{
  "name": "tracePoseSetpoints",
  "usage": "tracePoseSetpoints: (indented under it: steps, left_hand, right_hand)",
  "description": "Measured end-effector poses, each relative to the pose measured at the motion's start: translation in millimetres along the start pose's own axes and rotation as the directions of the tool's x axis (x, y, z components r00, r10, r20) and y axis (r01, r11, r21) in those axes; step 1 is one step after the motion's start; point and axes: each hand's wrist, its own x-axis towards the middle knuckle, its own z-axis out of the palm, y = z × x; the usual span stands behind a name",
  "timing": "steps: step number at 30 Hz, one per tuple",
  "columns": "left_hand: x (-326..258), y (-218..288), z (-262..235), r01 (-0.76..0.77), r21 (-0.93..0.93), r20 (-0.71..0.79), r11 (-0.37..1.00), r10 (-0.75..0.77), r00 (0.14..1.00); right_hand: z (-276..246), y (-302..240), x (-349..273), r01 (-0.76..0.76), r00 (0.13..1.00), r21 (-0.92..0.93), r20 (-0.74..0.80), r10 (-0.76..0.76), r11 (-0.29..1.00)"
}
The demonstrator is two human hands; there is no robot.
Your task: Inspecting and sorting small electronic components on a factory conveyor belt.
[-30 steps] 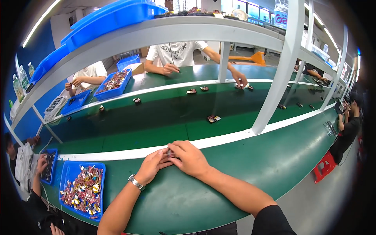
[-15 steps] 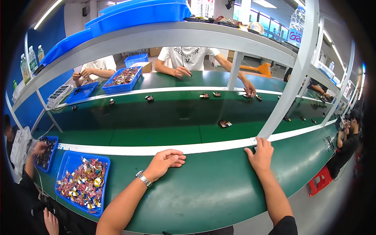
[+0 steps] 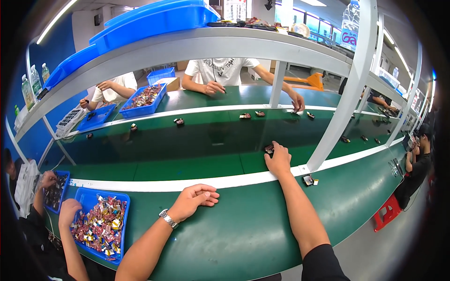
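Observation:
My right hand [image 3: 279, 160] reaches over the white rail onto the green lane. Its thumb and fingers close around a small dark part with red pieces [image 3: 269, 149], which they partly cover. Another small part, dark with white and yellow tabs [image 3: 308, 180], lies on the near green table beside the foot of the post. My left hand [image 3: 194, 201], with a metal watch on its wrist, rests on the table just short of the rail. Its fingers are stretched out, slightly bent, and hold nothing.
A blue bin [image 3: 123, 229] full of red, white and yellow pieces stands left, with a co-worker's hand [image 3: 70, 210] at its rim. A white post [image 3: 344, 100] rises right of my right hand; a shelf [image 3: 201, 44] crosses above. Several small parts [image 3: 179, 121] line the lane's far side.
My right hand has moved from the post's foot left and forward onto the part in the lane, leaving another part uncovered on the table. A co-worker's hand has come to the blue bin.

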Motion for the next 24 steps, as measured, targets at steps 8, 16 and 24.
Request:
tracePoseSetpoints:
  steps: [8, 16, 24]
  left_hand:
    - [-0.1, -9.3, -5.9, -0.014, -0.034, -0.027, 0.999, 0.013, 1.000]
    - [0.8, -3.9, -2.9, -0.055, -0.004, -0.010, 0.998, 0.055, 0.998]
    - [-3.5, -8.9, -3.0, -0.053, -0.023, -0.062, 0.998, 0.051, 0.997]
  right_hand:
    - [-32.6, -13.3, -21.2, 0.081, 0.986, -0.103, -0.136, -0.095, 0.991]
    - [-147.6, 86.9, -75.4, 0.214, 0.965, 0.192, 0.108, -0.237, 0.958]
    - [-137.3, 115.3, -87.4, 0.129, 0.984, 0.398, 0.064, -0.168, 0.908]
